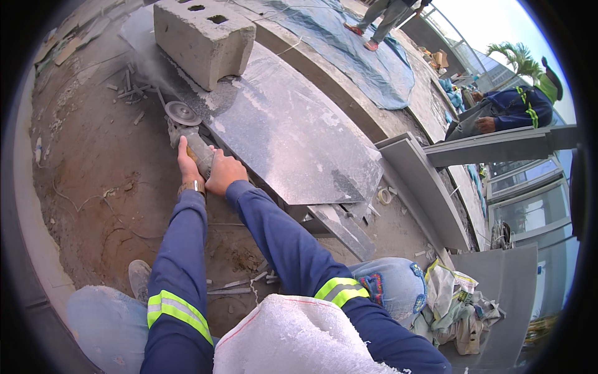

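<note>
An angle grinder (198,149) is gripped by both hands, its round disc (182,113) at the left edge of a grey stone slab (293,137). My left hand (189,165), with a watch at the wrist, wraps the tool's left side. My right hand (225,172) closes around its body from the right, near the slab's edge. Pale dust hangs along the edge beyond the disc. A concrete block (202,47) with holes rests on the far part of the slab. Whether the disc is spinning, I cannot tell.
Thin stone offcuts (131,90) lie on the dirt at left. A tape roll (384,196) sits by the slab's near right corner. Grey panels (427,193) and crumpled sacks (458,305) are at right. One person (517,109) sits at right; another stands on a blue tarp (349,50).
</note>
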Motion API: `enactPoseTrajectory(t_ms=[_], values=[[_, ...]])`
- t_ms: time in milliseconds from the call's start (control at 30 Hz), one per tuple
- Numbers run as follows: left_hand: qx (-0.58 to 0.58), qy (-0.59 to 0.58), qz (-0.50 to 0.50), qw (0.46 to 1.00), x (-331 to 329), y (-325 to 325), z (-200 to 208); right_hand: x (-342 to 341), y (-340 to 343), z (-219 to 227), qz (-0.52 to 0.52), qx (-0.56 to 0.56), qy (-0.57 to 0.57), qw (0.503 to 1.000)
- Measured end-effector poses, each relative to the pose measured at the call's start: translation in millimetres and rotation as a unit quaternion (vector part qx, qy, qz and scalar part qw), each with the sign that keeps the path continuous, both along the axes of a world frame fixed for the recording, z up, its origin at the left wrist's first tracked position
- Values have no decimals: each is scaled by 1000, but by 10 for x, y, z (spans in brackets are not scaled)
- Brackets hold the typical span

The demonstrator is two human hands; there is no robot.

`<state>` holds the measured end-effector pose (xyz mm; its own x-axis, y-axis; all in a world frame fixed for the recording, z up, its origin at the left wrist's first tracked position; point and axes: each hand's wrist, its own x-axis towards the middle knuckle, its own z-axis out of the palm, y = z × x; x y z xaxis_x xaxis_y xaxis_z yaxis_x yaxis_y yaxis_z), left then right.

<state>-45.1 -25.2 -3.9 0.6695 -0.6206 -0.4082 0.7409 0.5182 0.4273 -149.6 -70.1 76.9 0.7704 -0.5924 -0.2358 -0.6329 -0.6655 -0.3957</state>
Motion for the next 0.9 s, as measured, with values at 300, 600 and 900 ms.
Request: enactPoseTrajectory(t_ms=[300, 600, 900], values=[[-5, -13, 3, 1000, 140, -29, -107, 121, 74, 47, -14, -15, 35, 999], [5, -25, 20, 999, 190, -109, -59, 235, -69, -82, -13, -24, 28, 999], [-17, -27, 8, 999, 143, -101, -71, 178, -85, -76, 2, -30, 13, 999]])
